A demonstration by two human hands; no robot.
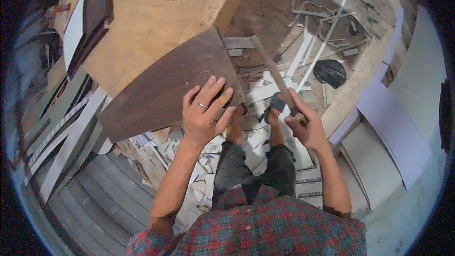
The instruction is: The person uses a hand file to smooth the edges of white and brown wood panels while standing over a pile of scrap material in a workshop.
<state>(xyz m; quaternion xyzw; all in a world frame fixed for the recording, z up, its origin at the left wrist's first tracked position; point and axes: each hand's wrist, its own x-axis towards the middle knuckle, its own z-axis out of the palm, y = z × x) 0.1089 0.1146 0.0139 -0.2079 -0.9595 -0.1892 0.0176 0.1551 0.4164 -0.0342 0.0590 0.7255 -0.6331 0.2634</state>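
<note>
My left hand (204,110), with a ring on one finger, presses flat on the near corner of a dark brown wooden board (166,90). That board lies on a large light plywood sheet (151,14). My right hand (305,123) grips the handle of a hand saw (275,68), whose long blade runs up and left toward the board's right edge. Below the hands I see my legs in dark trousers and my feet in sandals (275,106) on the littered floor.
Offcuts, strips and paper scraps cover the floor around my feet. White panels (393,132) lean at the right, grey and white strips (66,132) lie at the left. A black bag (330,72) and thin metal rods lie on the dirt farther out.
</note>
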